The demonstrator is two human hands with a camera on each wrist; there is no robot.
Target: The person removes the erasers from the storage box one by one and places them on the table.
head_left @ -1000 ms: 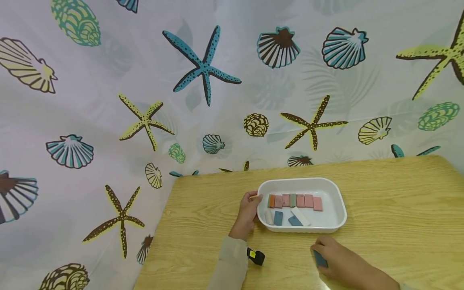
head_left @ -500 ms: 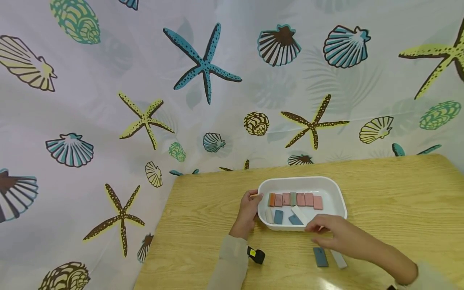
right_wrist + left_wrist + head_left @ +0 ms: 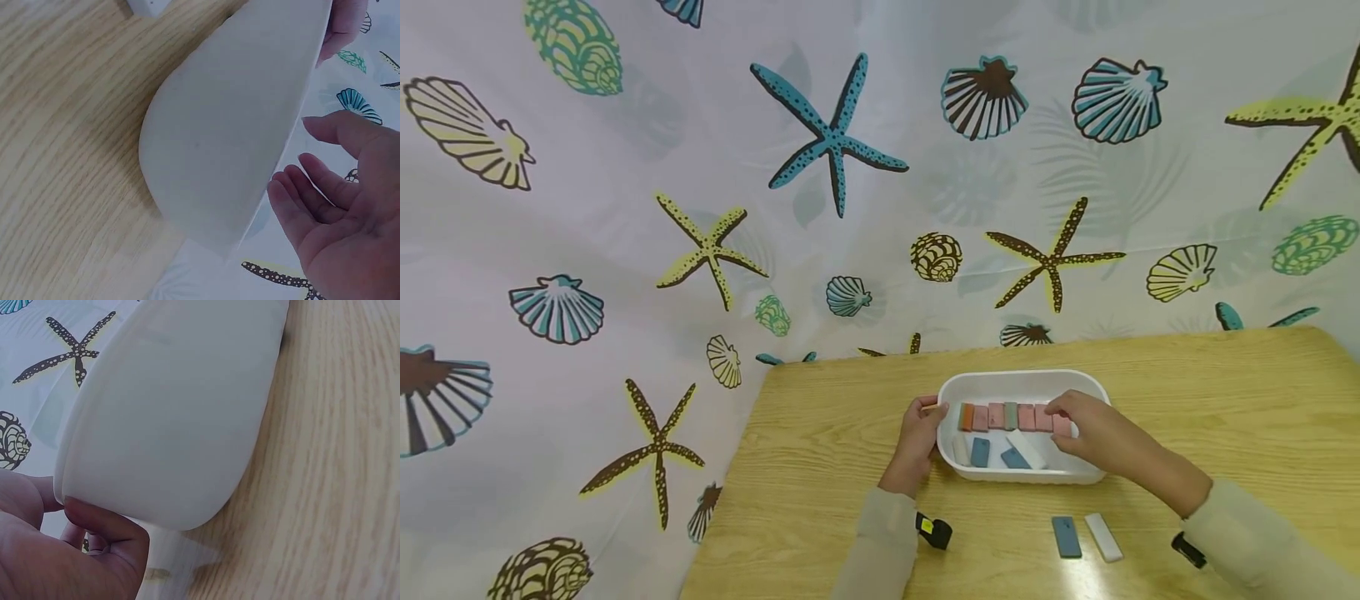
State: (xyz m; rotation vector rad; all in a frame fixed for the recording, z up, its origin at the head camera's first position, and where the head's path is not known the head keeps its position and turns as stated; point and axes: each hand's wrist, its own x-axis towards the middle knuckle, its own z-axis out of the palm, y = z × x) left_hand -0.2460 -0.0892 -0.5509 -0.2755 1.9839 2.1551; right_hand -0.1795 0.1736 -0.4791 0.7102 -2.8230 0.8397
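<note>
A white plastic tub (image 3: pixel 1078 477) stands on the wooden table. My left hand (image 3: pixel 917 433) pinches its left rim, with the thumb over the edge. Inside, a row of small flat pink blocks (image 3: pixel 996 415) includes a green one (image 3: pixel 1011 415) and an orange-sided one (image 3: pixel 967 416). Two blue blocks (image 3: pixel 981 452) and two white blocks (image 3: pixel 1027 449) lie nearer the front wall. My right hand (image 3: pixel 1101 429) reaches over the tub's right end, fingers bent loosely beside the rightmost pink block (image 3: pixel 1062 426). In the right wrist view, nothing shows between thumb and fingers.
On the table in front of the tub lie a blue block (image 3: pixel 1066 537) and a white block (image 3: pixel 1103 537), side by side. Behind and left of the table hangs a curtain (image 3: pixel 880 275) printed with shells and starfish.
My right hand has let go of the blue block on the table and moved up over the tub's right end. The left hand keeps its hold on the rim.
</note>
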